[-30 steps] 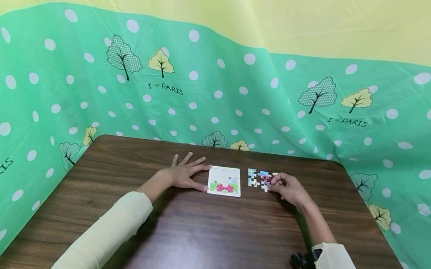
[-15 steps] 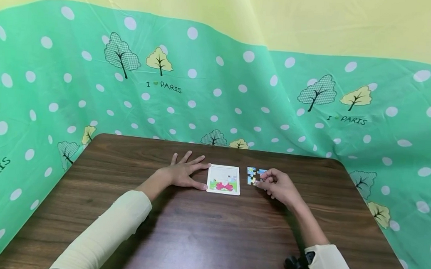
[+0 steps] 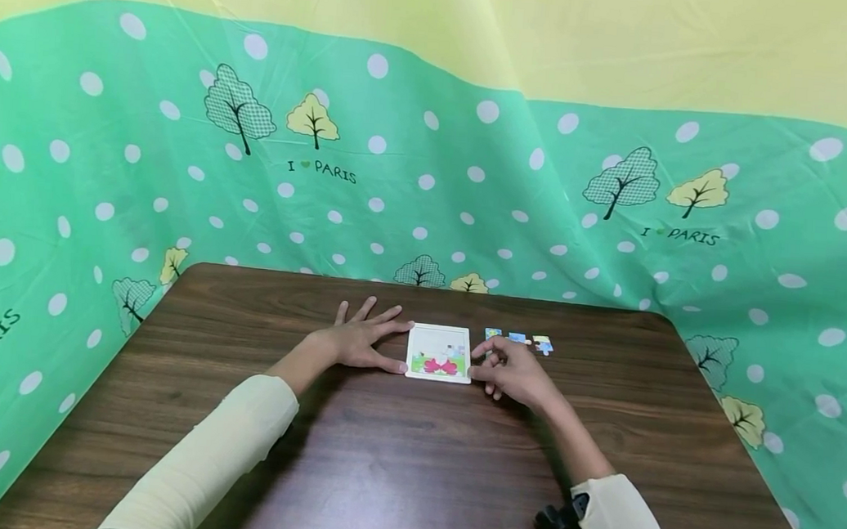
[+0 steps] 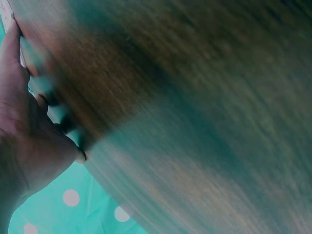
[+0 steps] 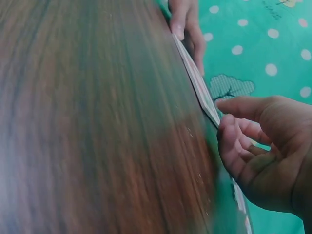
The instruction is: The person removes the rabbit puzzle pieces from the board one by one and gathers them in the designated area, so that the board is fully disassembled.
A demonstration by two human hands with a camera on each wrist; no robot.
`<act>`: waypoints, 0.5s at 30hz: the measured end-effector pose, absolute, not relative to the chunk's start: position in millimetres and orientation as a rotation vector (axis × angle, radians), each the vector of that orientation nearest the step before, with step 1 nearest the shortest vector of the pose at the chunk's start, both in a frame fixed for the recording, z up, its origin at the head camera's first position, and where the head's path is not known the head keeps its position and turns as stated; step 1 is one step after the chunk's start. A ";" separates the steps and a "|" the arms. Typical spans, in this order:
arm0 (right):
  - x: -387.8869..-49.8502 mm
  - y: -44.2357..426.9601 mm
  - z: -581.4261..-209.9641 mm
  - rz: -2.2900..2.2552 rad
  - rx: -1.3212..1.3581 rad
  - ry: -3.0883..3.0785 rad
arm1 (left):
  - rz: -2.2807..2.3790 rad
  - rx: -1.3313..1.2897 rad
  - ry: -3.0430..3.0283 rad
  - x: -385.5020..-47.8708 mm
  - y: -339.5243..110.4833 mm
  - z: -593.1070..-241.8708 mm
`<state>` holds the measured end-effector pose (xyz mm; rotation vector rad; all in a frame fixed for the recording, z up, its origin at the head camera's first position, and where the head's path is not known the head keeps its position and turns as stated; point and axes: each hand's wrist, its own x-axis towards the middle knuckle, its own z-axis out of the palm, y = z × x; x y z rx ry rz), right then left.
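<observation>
A square puzzle tray [image 3: 436, 378] with a white border and a picture of red shapes on green lies flat on the table. My left hand [image 3: 350, 345] spreads its fingers at the tray's left side, thumb and index finger touching that edge. At the right edge my right hand [image 3: 517, 373] has its thumb and index fingertips, the other fingers loosely bent. In the right wrist view, nothing shows between the thumb and index finger of that hand [image 5: 273, 146]. Blue puzzle pieces [image 3: 542, 345] lie in a row behind my right hand, which hides part of the table there.
The dark wooden table [image 3: 380, 458] ends at a rounded back edge. Behind it hangs a green and yellow cloth [image 3: 433, 134] with dots and trees. A black wrist camera [image 3: 553, 521] sits at my right sleeve.
My right hand has moved left from the loose puzzle pieces to the tray's right edge, uncovering the rightmost piece. My left hand stays at the tray's left edge.
</observation>
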<state>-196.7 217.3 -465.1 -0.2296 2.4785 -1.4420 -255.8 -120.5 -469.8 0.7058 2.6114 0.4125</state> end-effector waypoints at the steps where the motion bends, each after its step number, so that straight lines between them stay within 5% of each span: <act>1: -196.7 215.2 -465.9 -1.448 -0.228 2.465 | 0.421 0.713 2.617 -257.4 -120.7 -473.0; 15: -203.7 206.9 -471.6 -1.427 -0.329 2.405 | 0.403 0.706 2.633 -253.5 -119.4 -466.8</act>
